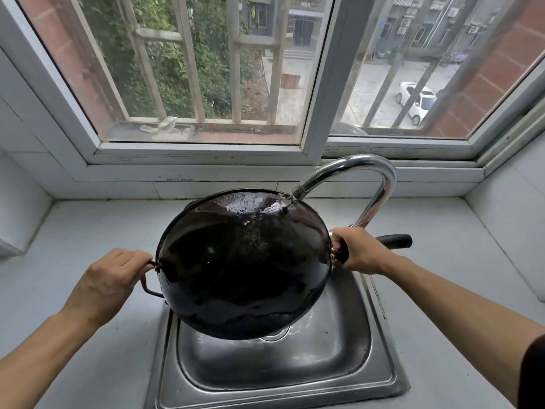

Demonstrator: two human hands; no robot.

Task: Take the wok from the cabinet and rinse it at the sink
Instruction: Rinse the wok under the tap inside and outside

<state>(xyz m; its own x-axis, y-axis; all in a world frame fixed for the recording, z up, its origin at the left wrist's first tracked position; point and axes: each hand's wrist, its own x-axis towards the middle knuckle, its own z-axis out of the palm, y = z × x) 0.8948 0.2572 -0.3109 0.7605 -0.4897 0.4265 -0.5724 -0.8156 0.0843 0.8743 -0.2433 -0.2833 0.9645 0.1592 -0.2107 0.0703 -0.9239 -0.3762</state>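
Wok (244,267) held up over the sink (277,376), tipped so its dark wet underside faces the camera, both hands on it. Left hand (110,278) fingers (138,261) curled shut around the small wire loop handle (147,286) on the wok's left rim. Right hand (361,252) fingers wrapped tight round the base of the long black handle (395,241) at the wok's right rim; handle's free end sticks out right past the hand. Both forearms bare, coming in from the near corners; dark sleeve edge on the right arm at the frame's right border. Wok's far rim sits right under the spout of the chrome gooseneck tap (365,178), spout just about touching the wok's bottom near the far edge; wet sheen and streaks on the metal there, cannot tell if water is running. Wok's near edge hangs above the steel basin, drain partly showing beneath it with some water around. Sink set into a pale grey bench (73,231) that runs left and right. Far side: white-framed window (206,149) with metal bars, greenery, paved yard and a white car (417,101) outside, cloth lying on the outer sill at left
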